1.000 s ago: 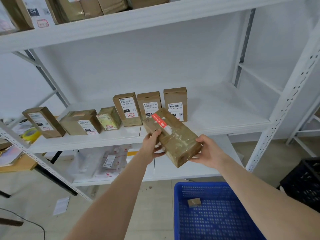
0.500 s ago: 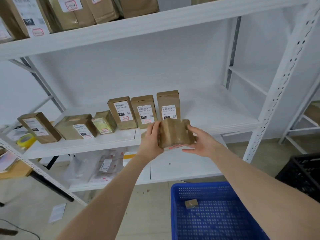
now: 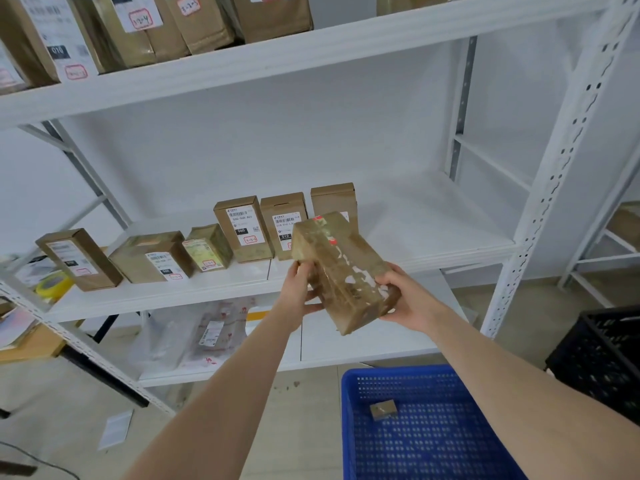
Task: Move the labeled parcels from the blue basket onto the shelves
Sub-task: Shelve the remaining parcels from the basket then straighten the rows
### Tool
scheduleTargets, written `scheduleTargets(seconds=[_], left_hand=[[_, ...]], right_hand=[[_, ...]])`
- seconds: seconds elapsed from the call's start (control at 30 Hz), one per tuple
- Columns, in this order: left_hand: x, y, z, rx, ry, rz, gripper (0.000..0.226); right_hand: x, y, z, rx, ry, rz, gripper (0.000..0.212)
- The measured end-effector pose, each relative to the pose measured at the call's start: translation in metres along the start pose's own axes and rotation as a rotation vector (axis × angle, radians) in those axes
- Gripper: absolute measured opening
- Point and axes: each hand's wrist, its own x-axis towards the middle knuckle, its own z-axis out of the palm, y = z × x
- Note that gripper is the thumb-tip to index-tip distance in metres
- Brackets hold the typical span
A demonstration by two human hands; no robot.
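Pale wall behind, white steel shelving (image 3: 346,46) across the whole view; upper board on top, middle shelf (image 3: 433,230) below it, lower shelf (image 3: 363,344) under that; blue basket (image 3: 398,370) on the floor at bottom right, black crate (image 3: 602,358) further right, apart from it; upper board packed with brown labeled parcels (image 3: 194,26); clear bagged packets (image 3: 207,334) lying on the left of the lower shelf; row of six brown parcels (image 3: 242,230) along the left half of the middle shelf, labels facing out, the three at the right end upright; taped brown parcel (image 3: 341,271) up in the air in front of the middle shelf's front edge, tilted, far end raised toward the upright three and hiding part of the last two; torn white label scraps and a red sticker on its top face; contact with the shelf: cannot tell; left hand (image 3: 298,296) clamped on its left side, fingers wrapped over the edge; right hand (image 3: 408,299) clamped round the near right corner, thumb on the top face; sheet of paper (image 3: 116,427) flat on the floor at left; yellow tape roll (image 3: 52,284) at far left by the shelf end; small brown parcel (image 3: 382,408) lying on the basket floor
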Motion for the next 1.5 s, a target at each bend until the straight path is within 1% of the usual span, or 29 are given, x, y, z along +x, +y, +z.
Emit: scheduleTargets(seconds=[0.03, 0.07, 0.13, 0.17, 0.23, 0.3, 0.33, 0.4, 0.6, 0.67, 0.7, 0.73, 0.77, 0.83, 0.87, 0.9, 0.97, 1.03, 1.1, 1.13, 1.17, 1.2, 1.23, 1.33, 1.4, 1.43, 1.5], left_hand=[[-0.003, 0.002, 0.002, -0.045, -0.036, -0.019, 0.041], [-0.004, 0.002, 0.003, -0.054, -0.061, -0.023, 0.047], [-0.004, 0.0, 0.005, -0.009, -0.09, -0.006, 0.066], [-0.003, 0.0, 0.006, 0.016, -0.102, 0.009, 0.071], [-0.003, -0.002, 0.005, 0.106, -0.149, 0.081, 0.08], [-0.005, -0.004, 0.005, 0.251, -0.226, 0.175, 0.103], [-0.007, -0.005, 0.005, 0.291, -0.256, 0.213, 0.109], [-0.008, -0.007, 0.004, 0.304, -0.284, 0.259, 0.11], [-0.004, -0.006, 0.0, 0.33, -0.283, 0.354, 0.105], [-0.004, -0.003, -0.001, 0.301, -0.277, 0.328, 0.104], [-0.004, -0.001, -0.001, 0.238, -0.271, 0.285, 0.099], [-0.005, -0.001, -0.002, 0.151, -0.252, 0.235, 0.089], [-0.004, 0.0, -0.003, 0.049, -0.226, 0.182, 0.073], [-0.002, 0.003, -0.007, -0.186, -0.212, 0.04, 0.044], [-0.002, 0.003, -0.01, -0.293, -0.225, -0.023, 0.039], [-0.002, 0.004, -0.01, -0.363, -0.228, -0.067, 0.034], [-0.002, 0.004, -0.007, -0.374, -0.183, -0.101, 0.021], [-0.004, 0.005, -0.001, -0.287, -0.112, -0.082, 0.024], [-0.002, 0.003, 0.002, -0.125, -0.087, 0.015, 0.024], [-0.003, 0.004, 0.004, -0.032, -0.103, 0.046, 0.039], [-0.002, 0.004, 0.004, 0.036, -0.124, 0.051, 0.06], [-0.003, 0.005, 0.004, 0.077, -0.148, 0.045, 0.074], [-0.004, 0.006, 0.006, 0.093, -0.156, 0.043, 0.076], [-0.006, 0.01, 0.008, 0.09, -0.125, 0.039, 0.057], [-0.005, 0.011, 0.008, 0.028, -0.088, 0.065, 0.048], [-0.005, 0.012, 0.01, -0.03, -0.06, 0.076, 0.044], [-0.008, 0.017, 0.015, -0.171, 0.018, 0.081, 0.044]], right_hand=[[-0.001, 0.001, -0.002, -0.024, -0.011, 0.006, 0.042], [-0.002, 0.002, -0.003, -0.066, -0.014, 0.012, 0.045], [-0.002, 0.003, -0.005, -0.154, -0.011, 0.016, 0.052], [-0.002, 0.003, -0.005, -0.176, -0.009, 0.011, 0.054], [-0.003, 0.0, -0.004, -0.183, -0.015, -0.007, 0.051], [-0.003, -0.006, -0.003, -0.167, -0.019, -0.026, 0.046], [-0.004, -0.009, -0.003, -0.162, -0.017, -0.032, 0.047], [-0.004, -0.014, -0.002, -0.154, -0.023, -0.04, 0.045], [-0.007, -0.02, -0.001, -0.196, -0.025, -0.047, 0.042], [-0.007, -0.022, -0.001, -0.203, -0.016, -0.043, 0.04], [-0.006, -0.024, -0.001, -0.206, -0.01, -0.039, 0.038], [-0.006, -0.025, 0.0, -0.224, 0.001, -0.036, 0.035], [-0.006, -0.027, 0.0, -0.266, 0.029, -0.036, 0.035], [-0.007, -0.028, -0.001, -0.353, 0.088, -0.009, 0.048], [-0.007, -0.027, -0.001, -0.355, 0.081, 0.019, 0.056], [-0.006, -0.027, 0.0, -0.325, 0.029, 0.047, 0.058], [-0.006, -0.024, 0.008, -0.253, -0.112, 0.086, 0.052], [-0.006, -0.022, 0.017, -0.227, -0.15, 0.076, 0.045], [-0.004, -0.02, 0.022, -0.249, -0.112, 0.022, 0.035], [-0.004, -0.02, 0.024, -0.276, -0.085, -0.004, 0.031], [-0.004, -0.019, 0.026, -0.296, -0.06, -0.026, 0.03], [-0.005, -0.018, 0.027, -0.308, -0.044, -0.044, 0.03], [-0.005, -0.016, 0.028, -0.318, -0.035, -0.055, 0.031], [-0.008, -0.018, 0.033, -0.348, -0.016, -0.049, 0.039], [-0.009, -0.021, 0.032, -0.361, -0.005, -0.02, 0.051], [-0.011, -0.023, 0.03, -0.366, 0.004, 0.02, 0.062], [-0.013, -0.023, 0.025, -0.339, 0.026, 0.152, 0.09]])
